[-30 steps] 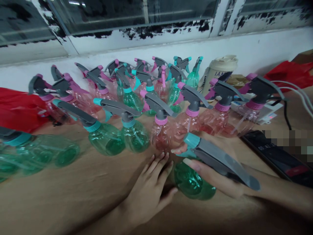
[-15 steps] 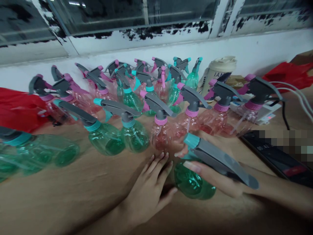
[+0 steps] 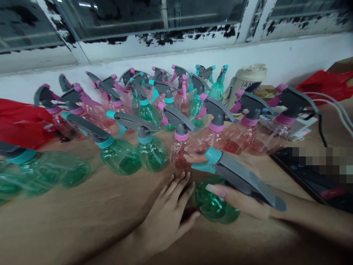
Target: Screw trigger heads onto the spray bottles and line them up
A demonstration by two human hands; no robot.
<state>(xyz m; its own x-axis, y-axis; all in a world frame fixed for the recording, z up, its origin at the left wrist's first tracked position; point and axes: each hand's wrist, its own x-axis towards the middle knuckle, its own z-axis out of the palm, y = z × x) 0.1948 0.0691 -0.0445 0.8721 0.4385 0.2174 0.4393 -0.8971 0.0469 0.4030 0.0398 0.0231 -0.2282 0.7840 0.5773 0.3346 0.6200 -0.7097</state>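
The spray bottle (image 3: 211, 202) has a see-through green body, a gray head (image 3: 242, 176), and a turquoise nozzle (image 3: 213, 155) and trigger (image 3: 204, 168). It sits head up in the right hand (image 3: 248, 204), nozzle pointing left and away.

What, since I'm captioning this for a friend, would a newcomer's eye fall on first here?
Probably the green spray bottle in the right hand, large in the right foreground, with the left hand palm-down on the table beside it. Next might come the crowd of pink and green spray bottles across the middle, behind the hands. Bright red material at the left edge also stands out.
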